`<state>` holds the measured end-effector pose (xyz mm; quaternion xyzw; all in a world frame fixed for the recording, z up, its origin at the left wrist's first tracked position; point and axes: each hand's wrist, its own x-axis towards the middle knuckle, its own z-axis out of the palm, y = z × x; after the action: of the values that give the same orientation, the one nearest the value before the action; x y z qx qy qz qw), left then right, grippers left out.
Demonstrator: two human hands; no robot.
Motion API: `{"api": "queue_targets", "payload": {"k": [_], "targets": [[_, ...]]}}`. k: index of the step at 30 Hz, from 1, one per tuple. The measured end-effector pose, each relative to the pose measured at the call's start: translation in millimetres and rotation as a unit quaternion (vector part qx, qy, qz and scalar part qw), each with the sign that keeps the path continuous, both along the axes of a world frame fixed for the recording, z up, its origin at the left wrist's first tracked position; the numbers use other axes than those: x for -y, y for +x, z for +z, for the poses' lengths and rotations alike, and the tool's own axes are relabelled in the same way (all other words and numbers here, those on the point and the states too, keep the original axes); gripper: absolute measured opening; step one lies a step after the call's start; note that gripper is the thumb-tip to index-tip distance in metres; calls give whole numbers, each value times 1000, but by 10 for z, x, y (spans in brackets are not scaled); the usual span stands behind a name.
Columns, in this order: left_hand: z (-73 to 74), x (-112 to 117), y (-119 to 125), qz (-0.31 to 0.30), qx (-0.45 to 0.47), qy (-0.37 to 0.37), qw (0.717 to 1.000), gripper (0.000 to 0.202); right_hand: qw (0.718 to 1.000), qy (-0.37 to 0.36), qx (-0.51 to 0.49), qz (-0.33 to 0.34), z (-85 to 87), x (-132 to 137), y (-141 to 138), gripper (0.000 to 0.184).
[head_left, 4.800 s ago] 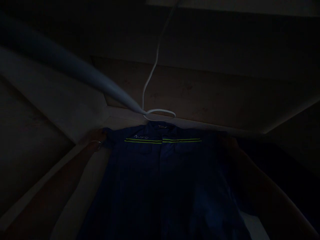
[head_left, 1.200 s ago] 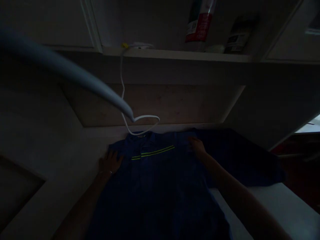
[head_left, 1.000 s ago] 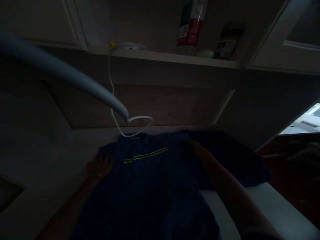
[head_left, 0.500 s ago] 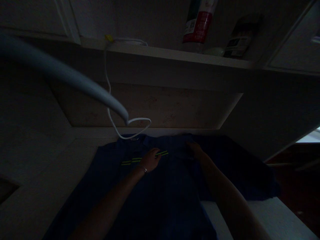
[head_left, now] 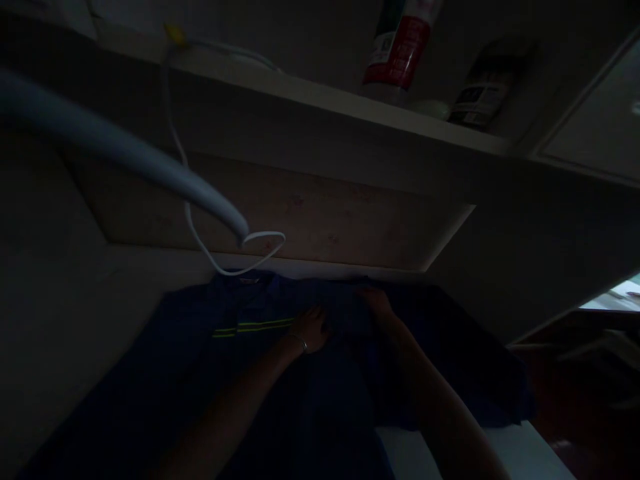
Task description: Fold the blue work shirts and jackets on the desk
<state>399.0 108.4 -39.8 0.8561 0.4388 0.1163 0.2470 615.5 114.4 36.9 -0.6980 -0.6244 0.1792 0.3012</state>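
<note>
A dark blue work jacket point(head_left: 260, 373) lies spread on a pale surface, its collar toward the wall and two yellow-green stripes across the chest. My left hand point(head_left: 311, 329), with a bracelet at the wrist, rests on the upper chest beside the stripe ends, fingers loosely apart on the cloth. Near the shoulder on the right, my right hand point(head_left: 376, 304) has its fingers closed on the jacket's fabric. The dim light blurs the fingertips. More dark blue cloth point(head_left: 450, 360) extends to the right, beyond my right arm.
A thick grey tube point(head_left: 125, 143) slants in from the left above the jacket, with a thin white cord point(head_left: 200, 243) looping from its end. Overhead, a shelf point(head_left: 300, 93) holds a red-labelled bottle point(head_left: 397, 50) and a dark container point(head_left: 480, 97). A patterned panel point(head_left: 325, 213) stands behind.
The view has tilted and shifted. My left hand has slid right across the chest, off the stripes, and lies flatter. My right hand stays by the shoulder.
</note>
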Motion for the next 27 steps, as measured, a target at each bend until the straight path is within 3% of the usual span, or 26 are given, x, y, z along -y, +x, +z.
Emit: {"api": "queue_targets", "payload": {"k": [3,6,9,11,16,19,23,25,27], "targets": [[59,50,-5,2,3,-11,1000,77,999,-11,37,14,135,-200,-236,26],[142,129,-19,11,20,-19,1000,71,988,-14,123,92,242,-287,-647,25],[208,259,-107,27,36,-33,998,59,970,-65,124,199,239,-316,-1072,29],[232,347,-219,35,38,-49,997,51,964,-86,98,233,188,-341,-1254,36],[255,483,-595,5,39,-47,998,47,984,-8,137,116,-74,-331,-1262,43],[299,625,-828,-30,20,-53,998,42,976,-23,193,100,-361,-185,-1179,48],[392,1151,-1253,-24,-7,-73,997,41,952,-61,277,117,-602,46,-1193,52],[393,1560,-1580,31,2,-72,997,45,958,-36,263,111,-558,173,-1200,52],[323,2022,-2008,140,21,-62,988,45,971,-7,218,101,-440,382,-1125,52]]}}
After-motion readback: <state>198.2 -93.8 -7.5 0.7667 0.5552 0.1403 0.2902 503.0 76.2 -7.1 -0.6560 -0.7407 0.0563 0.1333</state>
